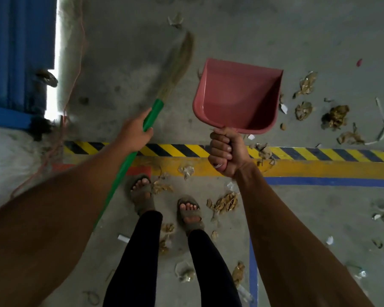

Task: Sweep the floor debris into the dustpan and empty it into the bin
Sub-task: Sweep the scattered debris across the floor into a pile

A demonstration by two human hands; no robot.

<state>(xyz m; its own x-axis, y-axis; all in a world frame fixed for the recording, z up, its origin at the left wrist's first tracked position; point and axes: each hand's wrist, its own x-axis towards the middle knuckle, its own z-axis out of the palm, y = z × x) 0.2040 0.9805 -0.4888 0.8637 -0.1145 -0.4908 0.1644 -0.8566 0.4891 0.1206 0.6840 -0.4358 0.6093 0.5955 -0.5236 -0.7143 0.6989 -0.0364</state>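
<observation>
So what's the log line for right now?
left hand: grips green-handled grass broom | right hand: holds empty pink plastic dustpan | scattered floor debris: unswept

Concrete floor (242, 29): black-yellow hazard tape (319, 154), yellow stripe (319, 169), blue line (330, 181); crumpled brown debris (336, 116) scattered right and near sandalled feet (142, 193).

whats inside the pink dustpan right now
Nothing shows inside the dustpan: its pan is bare pink plastic. The right hand grips its handle, covering it. The debris lies on the floor.
</observation>
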